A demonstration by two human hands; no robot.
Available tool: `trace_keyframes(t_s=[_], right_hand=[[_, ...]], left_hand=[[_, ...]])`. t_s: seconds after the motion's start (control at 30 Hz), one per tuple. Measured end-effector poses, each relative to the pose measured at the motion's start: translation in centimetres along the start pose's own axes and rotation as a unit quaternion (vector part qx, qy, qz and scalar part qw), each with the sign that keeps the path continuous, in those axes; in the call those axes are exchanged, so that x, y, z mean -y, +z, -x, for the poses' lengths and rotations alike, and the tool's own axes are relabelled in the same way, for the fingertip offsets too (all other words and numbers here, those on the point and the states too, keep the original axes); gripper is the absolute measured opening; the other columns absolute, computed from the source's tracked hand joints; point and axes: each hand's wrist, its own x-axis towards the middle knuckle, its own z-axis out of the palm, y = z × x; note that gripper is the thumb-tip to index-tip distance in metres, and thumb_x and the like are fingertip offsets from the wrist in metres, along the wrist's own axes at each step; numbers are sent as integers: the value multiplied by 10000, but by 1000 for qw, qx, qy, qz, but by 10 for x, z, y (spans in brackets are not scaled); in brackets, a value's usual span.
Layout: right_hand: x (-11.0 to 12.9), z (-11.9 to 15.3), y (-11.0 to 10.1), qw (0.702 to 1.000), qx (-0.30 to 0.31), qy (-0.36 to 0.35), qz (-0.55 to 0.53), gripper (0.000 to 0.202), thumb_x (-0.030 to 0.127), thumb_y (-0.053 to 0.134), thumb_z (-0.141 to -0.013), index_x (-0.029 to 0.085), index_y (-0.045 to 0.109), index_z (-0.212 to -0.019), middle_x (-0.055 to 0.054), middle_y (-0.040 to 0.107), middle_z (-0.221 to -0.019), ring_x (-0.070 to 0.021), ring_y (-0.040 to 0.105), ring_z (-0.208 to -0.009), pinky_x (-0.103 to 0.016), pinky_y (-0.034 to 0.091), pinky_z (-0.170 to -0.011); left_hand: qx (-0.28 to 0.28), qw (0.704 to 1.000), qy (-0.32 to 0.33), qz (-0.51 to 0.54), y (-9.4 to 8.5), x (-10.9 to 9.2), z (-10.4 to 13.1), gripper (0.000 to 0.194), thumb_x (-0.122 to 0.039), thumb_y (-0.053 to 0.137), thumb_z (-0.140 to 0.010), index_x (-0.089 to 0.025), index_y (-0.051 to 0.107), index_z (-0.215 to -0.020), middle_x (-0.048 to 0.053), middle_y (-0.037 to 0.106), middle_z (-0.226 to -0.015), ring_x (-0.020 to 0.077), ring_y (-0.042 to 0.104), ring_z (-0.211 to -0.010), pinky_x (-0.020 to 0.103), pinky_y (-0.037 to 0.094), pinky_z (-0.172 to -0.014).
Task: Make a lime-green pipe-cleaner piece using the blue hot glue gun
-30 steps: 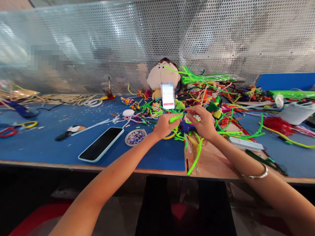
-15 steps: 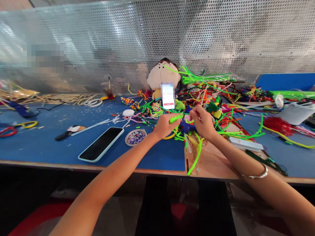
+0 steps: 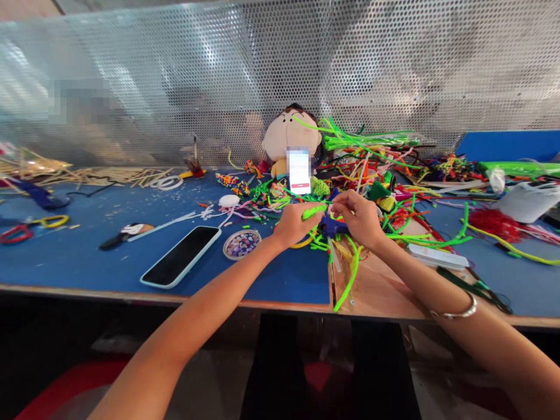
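Note:
My left hand (image 3: 291, 226) is closed around a bright green fuzzy piece (image 3: 314, 211), which looks like wound pipe cleaner. Just to its right, my right hand (image 3: 361, 220) has thumb and forefinger pinched together. A thin pale loop shows near those fingertips, but what they hold is too small to make out. Below and between the hands lies a dark blue object (image 3: 332, 227), partly hidden. A long green pipe cleaner (image 3: 349, 286) curves down from there toward the table's front edge.
A phone with a lit screen (image 3: 300, 172) leans on a plush doll (image 3: 291, 137). To the left are a dark-screened phone (image 3: 181, 256), a dish of beads (image 3: 242, 244) and scissors (image 3: 52, 221). Tangled coloured pipe cleaners (image 3: 394, 204) spread behind and right of my hands.
My right hand's fingers have come slightly lower and turned, and a pale loop now shows beside them. My left hand still grips the green piece in nearly the same place.

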Motion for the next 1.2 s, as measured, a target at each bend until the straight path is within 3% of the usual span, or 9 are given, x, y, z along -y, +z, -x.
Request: trace_keyframes(t_s=[0.27, 0.53, 0.8, 1.0, 1.2], right_hand=[[-1, 1, -1, 997, 10, -55, 56, 212, 134, 445, -835, 183, 621, -943, -31, 690, -796, -153, 638, -695, -303, 498, -675], [3, 0, -3, 988, 29, -132, 79, 195, 243, 582, -844, 221, 704, -995, -72, 679, -1008, -190, 642, -909, -363, 520, -842], [0, 1, -1, 988, 16, -135, 70, 148, 248, 618, -831, 221, 737, -915, -52, 716, -912, -179, 664, -848, -352, 540, -785], [4, 1, -1, 987, 14, -142, 74, 141, 225, 578, -846, 205, 701, -780, -46, 693, -810, -169, 640, -778, -333, 516, -735], [4, -2, -1, 995, -50, -65, 55, 114, 236, 512, -856, 194, 571, -768, -17, 603, -739, -140, 564, -694, -286, 462, -660]], left_hand=[[-1, 1000, 9, -3, 0, 0, 0, 282, -296, 584, -822, -139, 726, -1009, 78, 739, -1003, 212, 710, -917, 281, 540, -816], [9, 1000, 17, -14, 1, -1, -1, 262, -284, 584, -814, -138, 737, -969, 69, 753, -948, 185, 710, -803, 262, 538, -751], [29, 999, 40, -15, 0, -1, 0, 271, -278, 550, -820, -122, 741, -932, 53, 758, -904, 176, 700, -781, 233, 511, -690], [29, 999, 13, -14, 1, -2, 0, 262, -262, 576, -799, -144, 742, -965, 47, 756, -932, 188, 705, -805, 256, 532, -752], [22, 1000, 0, -10, -1, -4, 1, 309, -328, 580, -808, -133, 735, -991, 78, 752, -948, 182, 708, -826, 253, 535, -777]])
